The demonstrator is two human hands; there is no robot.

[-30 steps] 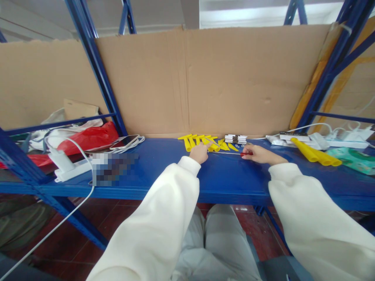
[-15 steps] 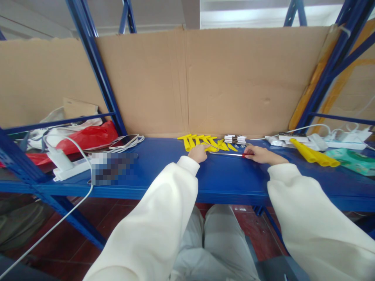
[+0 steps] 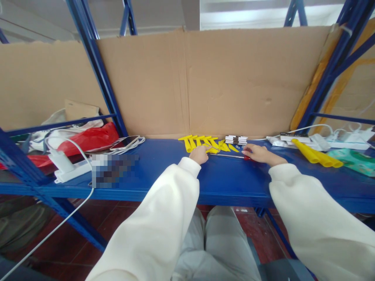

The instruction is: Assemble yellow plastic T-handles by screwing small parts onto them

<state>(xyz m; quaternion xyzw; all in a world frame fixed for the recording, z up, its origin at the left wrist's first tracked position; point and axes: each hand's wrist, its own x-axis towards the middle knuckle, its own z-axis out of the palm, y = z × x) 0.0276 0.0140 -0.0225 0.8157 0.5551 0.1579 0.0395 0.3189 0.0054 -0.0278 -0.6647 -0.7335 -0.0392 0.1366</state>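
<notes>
My left hand (image 3: 199, 154) is closed at the near edge of the yellow parts, its fingers on a yellow plastic piece (image 3: 213, 150). Beyond it, a row of yellow T-shaped pieces (image 3: 188, 144) lies on the blue shelf. A screwdriver (image 3: 230, 155) with a thin metal shaft and a red handle lies crosswise between my hands. My right hand (image 3: 259, 154) is over the red handle, partly hiding it. Its fingertips are together beside tiny metal parts (image 3: 238, 147); what they hold, if anything, is too small to make out.
White-and-black stacked pieces (image 3: 236, 139) lie behind the tiny parts. To the right are yellow cones (image 3: 316, 155), a green packet (image 3: 356, 160) and white power strips (image 3: 348, 141). A charger (image 3: 60, 160), cables and a red bag (image 3: 90, 138) are left. Cardboard (image 3: 234, 82) closes the back.
My right fingers have come off the screwdriver's red handle and shifted slightly left, towards the tiny metal parts. My left hand stays nearly in place at the yellow piece.
</notes>
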